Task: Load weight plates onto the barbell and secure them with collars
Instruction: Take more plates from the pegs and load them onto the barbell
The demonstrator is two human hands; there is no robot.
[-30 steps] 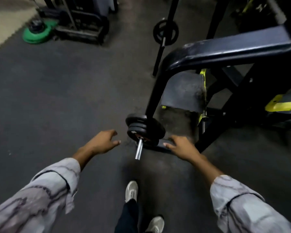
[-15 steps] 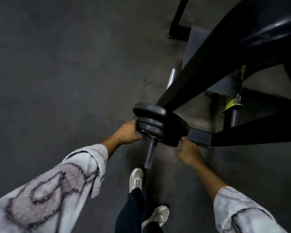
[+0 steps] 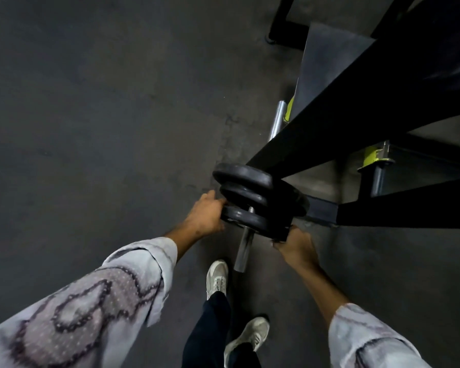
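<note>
Head view: your left hand (image 3: pixel 206 215) and right hand (image 3: pixel 295 247) grip opposite edges of the nearest weight plate (image 3: pixel 252 221), fingers curled under its rim. It sits on the steel bar (image 3: pixel 243 252), apparently spaced from two stacked plates (image 3: pixel 246 184) behind. Bar end pokes toward your shoe (image 3: pixel 217 277). Black machine frame (image 3: pixel 356 123) at right.

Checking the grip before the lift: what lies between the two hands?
In the head view, the nearest black plate spans the gap between the left hand and right hand, with the steel bar end poking out below it.
</note>
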